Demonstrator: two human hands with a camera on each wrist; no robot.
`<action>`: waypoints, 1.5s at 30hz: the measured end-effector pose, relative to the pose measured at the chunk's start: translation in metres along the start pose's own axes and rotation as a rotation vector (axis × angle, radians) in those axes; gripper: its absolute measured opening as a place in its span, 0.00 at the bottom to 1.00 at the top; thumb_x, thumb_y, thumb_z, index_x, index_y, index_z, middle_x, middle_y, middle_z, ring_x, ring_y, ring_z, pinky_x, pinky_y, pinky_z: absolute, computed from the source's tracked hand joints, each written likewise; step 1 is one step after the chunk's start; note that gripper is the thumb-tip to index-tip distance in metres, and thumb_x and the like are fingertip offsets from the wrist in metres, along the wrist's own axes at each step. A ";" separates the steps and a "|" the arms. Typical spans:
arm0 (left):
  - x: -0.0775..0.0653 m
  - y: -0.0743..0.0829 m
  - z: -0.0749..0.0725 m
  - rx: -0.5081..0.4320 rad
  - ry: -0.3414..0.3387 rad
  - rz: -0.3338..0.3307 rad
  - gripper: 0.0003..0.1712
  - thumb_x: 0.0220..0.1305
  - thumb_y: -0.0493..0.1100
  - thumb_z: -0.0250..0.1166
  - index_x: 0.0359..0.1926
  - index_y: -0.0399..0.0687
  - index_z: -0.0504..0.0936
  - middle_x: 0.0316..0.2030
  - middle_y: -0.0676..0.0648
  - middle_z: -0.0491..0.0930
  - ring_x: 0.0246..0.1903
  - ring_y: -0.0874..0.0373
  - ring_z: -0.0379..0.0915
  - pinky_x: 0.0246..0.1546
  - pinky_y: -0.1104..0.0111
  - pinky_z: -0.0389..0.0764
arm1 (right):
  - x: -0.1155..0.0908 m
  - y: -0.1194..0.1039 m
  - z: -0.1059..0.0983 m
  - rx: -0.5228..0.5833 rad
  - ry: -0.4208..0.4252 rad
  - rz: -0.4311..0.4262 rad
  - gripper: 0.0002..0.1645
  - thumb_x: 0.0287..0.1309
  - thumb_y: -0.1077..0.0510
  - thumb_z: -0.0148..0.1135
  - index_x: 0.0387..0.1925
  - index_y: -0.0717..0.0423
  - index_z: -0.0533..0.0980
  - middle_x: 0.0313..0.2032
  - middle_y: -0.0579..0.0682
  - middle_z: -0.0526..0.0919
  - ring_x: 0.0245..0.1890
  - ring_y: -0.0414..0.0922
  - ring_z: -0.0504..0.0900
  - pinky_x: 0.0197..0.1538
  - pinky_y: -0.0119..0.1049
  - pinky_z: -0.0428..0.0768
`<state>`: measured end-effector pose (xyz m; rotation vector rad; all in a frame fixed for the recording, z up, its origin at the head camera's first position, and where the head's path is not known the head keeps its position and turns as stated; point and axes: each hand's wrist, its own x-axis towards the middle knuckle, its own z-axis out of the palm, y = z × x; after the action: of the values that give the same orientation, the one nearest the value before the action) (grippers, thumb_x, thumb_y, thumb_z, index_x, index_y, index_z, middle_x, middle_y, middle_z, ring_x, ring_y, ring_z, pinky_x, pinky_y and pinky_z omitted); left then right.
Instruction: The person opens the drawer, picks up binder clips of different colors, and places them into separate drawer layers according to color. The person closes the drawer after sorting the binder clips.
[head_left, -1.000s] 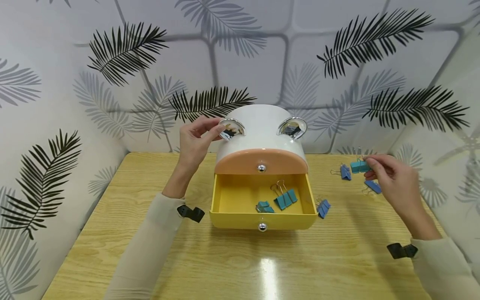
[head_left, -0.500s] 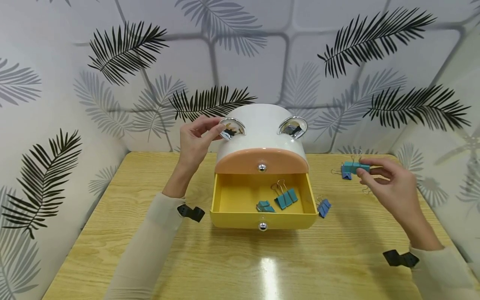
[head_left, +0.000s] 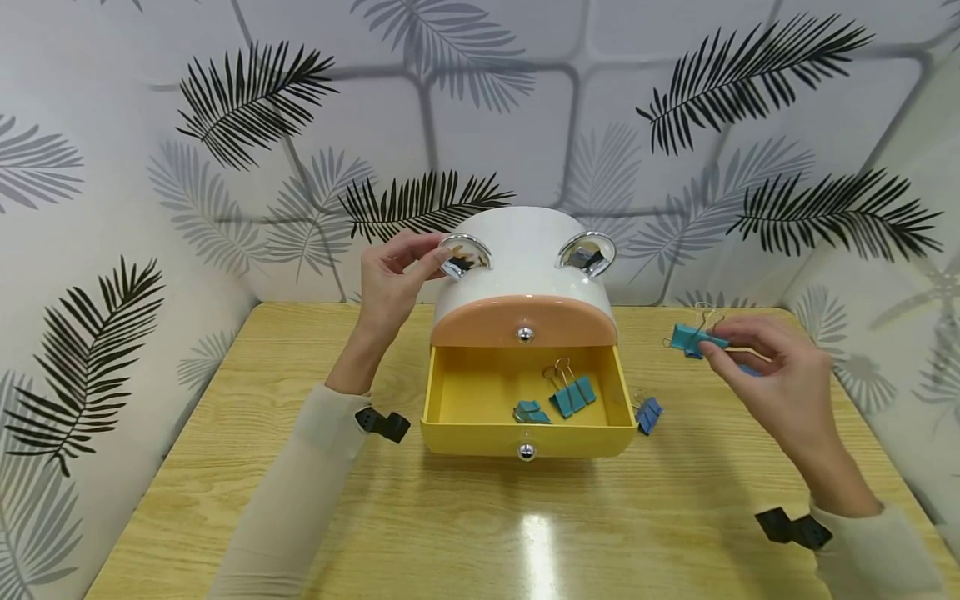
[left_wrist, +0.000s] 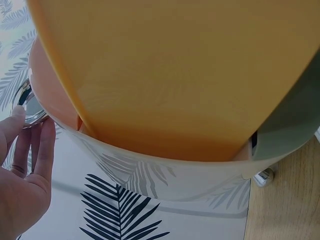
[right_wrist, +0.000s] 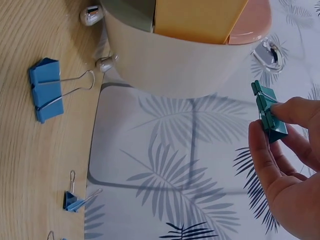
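My left hand (head_left: pixel 393 283) pinches the silver ring-shaped ear (head_left: pixel 467 256) of a white storage box (head_left: pixel 525 250), thumb in front. The box's yellow drawer (head_left: pixel 480 440) is pulled out under a closed orange drawer (head_left: pixel 487 323). A teal binder clip (head_left: pixel 573 398) with raised wire handles lies inside it, near another teal clip (head_left: pixel 531 412). Right of the box, above the table, my right hand (head_left: pixel 783 367) pinches a teal binder clip (right_wrist: pixel 270 112) between thumb and fingers. Its handles point up in the head view, where it overlaps a blue clip (head_left: pixel 693 354) behind.
A blue binder clip (head_left: pixel 648 415) lies on the wooden table (head_left: pixel 360 517) beside the drawer's right corner. Another blue clip (head_left: pixel 750 370) is partly hidden by my right hand. Leaf-patterned walls (head_left: pixel 495 142) close off the back and sides.
My right hand has shifted slightly left with the teal binder clip, which has turned and now tilts down to the right. The left hand stays on the ear.
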<state>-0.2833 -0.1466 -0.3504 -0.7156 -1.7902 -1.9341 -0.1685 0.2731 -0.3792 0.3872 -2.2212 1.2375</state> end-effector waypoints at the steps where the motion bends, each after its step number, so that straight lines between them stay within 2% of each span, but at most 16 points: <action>1: 0.000 0.000 0.000 0.000 0.001 0.000 0.10 0.64 0.24 0.67 0.46 0.21 0.84 0.34 0.49 0.82 0.33 0.58 0.83 0.39 0.64 0.90 | 0.000 -0.002 0.001 0.011 -0.006 -0.010 0.17 0.49 0.79 0.72 0.42 0.68 0.85 0.44 0.47 0.83 0.42 0.31 0.85 0.44 0.20 0.83; 7: 0.000 0.001 0.001 0.002 0.002 -0.002 0.10 0.64 0.24 0.67 0.46 0.21 0.84 0.34 0.49 0.82 0.33 0.58 0.83 0.39 0.64 0.90 | -0.003 -0.018 0.006 0.049 -0.043 -0.060 0.20 0.45 0.83 0.71 0.41 0.68 0.84 0.45 0.51 0.83 0.42 0.33 0.85 0.44 0.23 0.84; 14: 0.000 0.000 0.000 0.014 0.001 0.006 0.10 0.65 0.25 0.67 0.46 0.23 0.84 0.34 0.49 0.82 0.33 0.58 0.83 0.39 0.64 0.90 | -0.006 -0.035 0.014 0.059 -0.076 -0.090 0.21 0.44 0.83 0.72 0.42 0.67 0.84 0.42 0.57 0.84 0.41 0.34 0.86 0.45 0.25 0.85; 19: -0.001 -0.001 0.000 0.012 0.003 0.000 0.10 0.65 0.25 0.68 0.46 0.23 0.85 0.34 0.48 0.81 0.33 0.57 0.83 0.38 0.64 0.90 | -0.007 -0.044 0.024 0.058 -0.086 -0.114 0.22 0.43 0.83 0.73 0.41 0.65 0.85 0.43 0.55 0.85 0.40 0.36 0.84 0.47 0.23 0.85; 29: -0.001 -0.001 0.000 0.006 0.000 0.018 0.10 0.64 0.25 0.68 0.46 0.24 0.85 0.34 0.48 0.81 0.34 0.57 0.83 0.38 0.62 0.90 | -0.011 -0.054 0.045 0.090 -0.114 -0.154 0.23 0.40 0.84 0.74 0.37 0.61 0.85 0.41 0.52 0.86 0.42 0.37 0.82 0.43 0.21 0.83; 38: -0.001 -0.002 0.001 0.003 0.003 0.019 0.10 0.64 0.26 0.68 0.46 0.24 0.85 0.34 0.48 0.82 0.33 0.57 0.83 0.38 0.62 0.90 | -0.010 -0.068 0.061 0.064 -0.169 -0.193 0.19 0.45 0.76 0.78 0.36 0.54 0.85 0.41 0.47 0.87 0.40 0.35 0.83 0.42 0.23 0.84; 45: -0.001 -0.002 0.001 0.013 0.007 0.021 0.10 0.63 0.26 0.69 0.46 0.25 0.85 0.34 0.48 0.82 0.33 0.57 0.83 0.40 0.52 0.88 | -0.007 -0.076 0.078 0.073 -0.246 -0.218 0.16 0.48 0.73 0.78 0.35 0.53 0.85 0.40 0.45 0.87 0.38 0.39 0.84 0.41 0.28 0.87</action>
<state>-0.2833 -0.1454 -0.3528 -0.7195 -1.7828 -1.9080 -0.1508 0.1665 -0.3638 0.8273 -2.2651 1.2096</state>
